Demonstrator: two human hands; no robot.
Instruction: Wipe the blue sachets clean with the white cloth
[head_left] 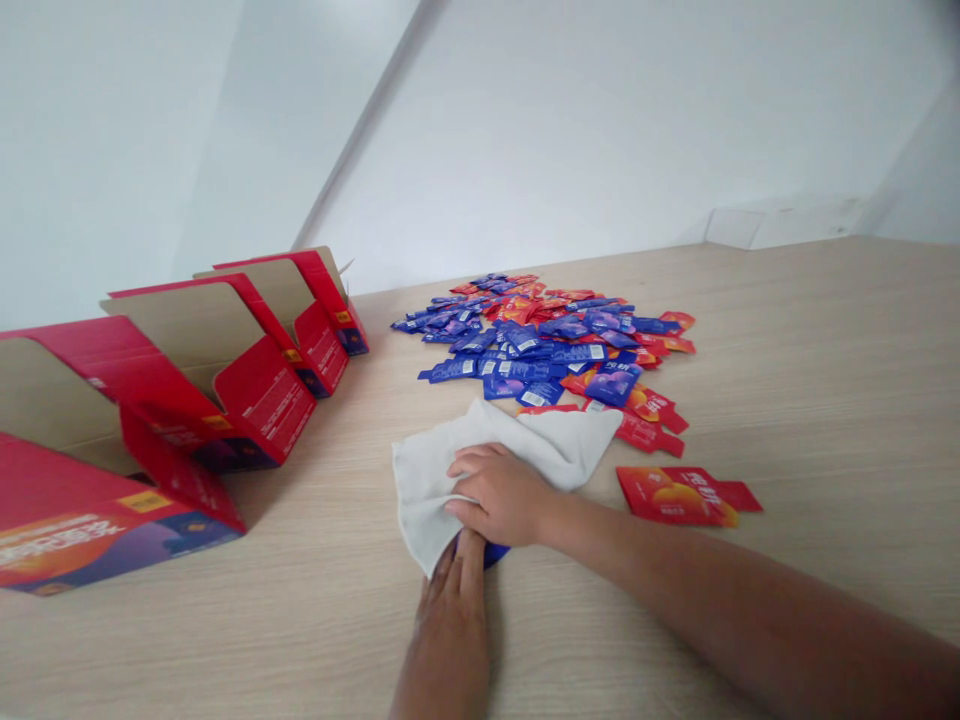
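A pale grey cloth (431, 465) lies spread on the wooden table. My right hand (499, 492) rests on top of it, fingers pointing left and pressed against the fabric. Below, my left hand (456, 590) reaches up from the bottom edge, its fingertips hidden under the cloth. Part of a blue packet (493, 553) shows beside my left fingers, mostly covered by the cloth and hands. The far corner of the cloth lies over some red packets. To the right, a single red packet (675, 495) with orange fruit lies flat.
Several blue and red packets (525, 340) are heaped beyond the cloth. On the left, open red cartons (262, 400) stand in a row with their flaps up. A white wall (562, 130) borders the table (825, 380), and a white object (780, 222) sits at the back right.
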